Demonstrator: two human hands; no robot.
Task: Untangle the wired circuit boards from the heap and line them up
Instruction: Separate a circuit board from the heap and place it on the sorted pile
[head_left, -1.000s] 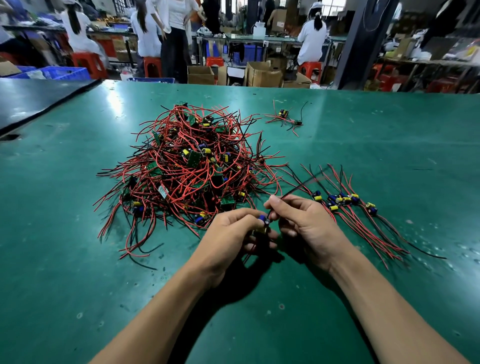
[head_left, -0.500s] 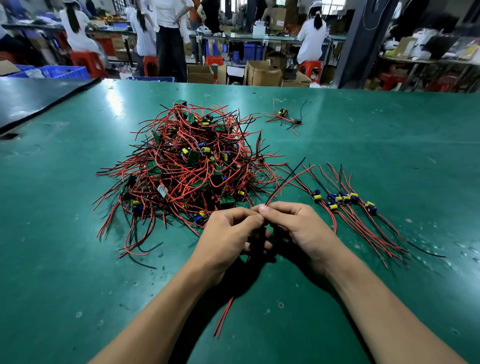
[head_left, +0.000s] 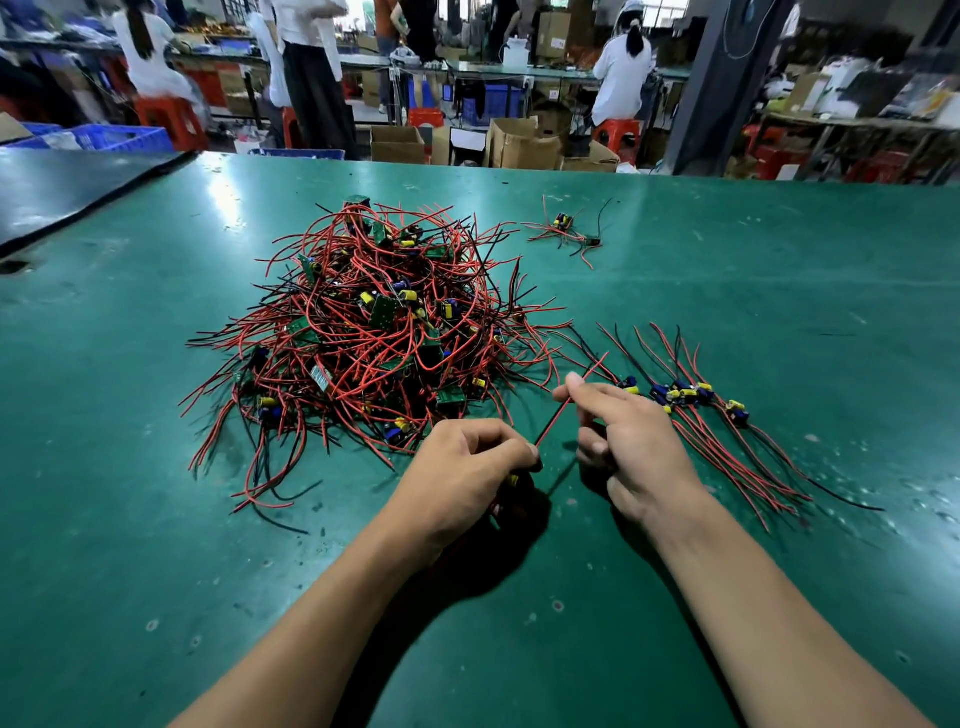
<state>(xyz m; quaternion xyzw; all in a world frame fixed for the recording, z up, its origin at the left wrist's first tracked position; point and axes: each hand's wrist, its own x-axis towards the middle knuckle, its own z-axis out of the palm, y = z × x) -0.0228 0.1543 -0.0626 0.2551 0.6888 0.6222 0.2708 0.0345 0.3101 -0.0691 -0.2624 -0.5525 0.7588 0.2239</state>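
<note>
1 head view — looks forward and down, close above the green table (head_left: 156, 364).

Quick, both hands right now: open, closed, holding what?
Left hand: closed, gripping a wired circuit board.
Right hand: pinching that board's red wire.

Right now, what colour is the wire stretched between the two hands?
The wire is red, clearest in the head view.
</note>
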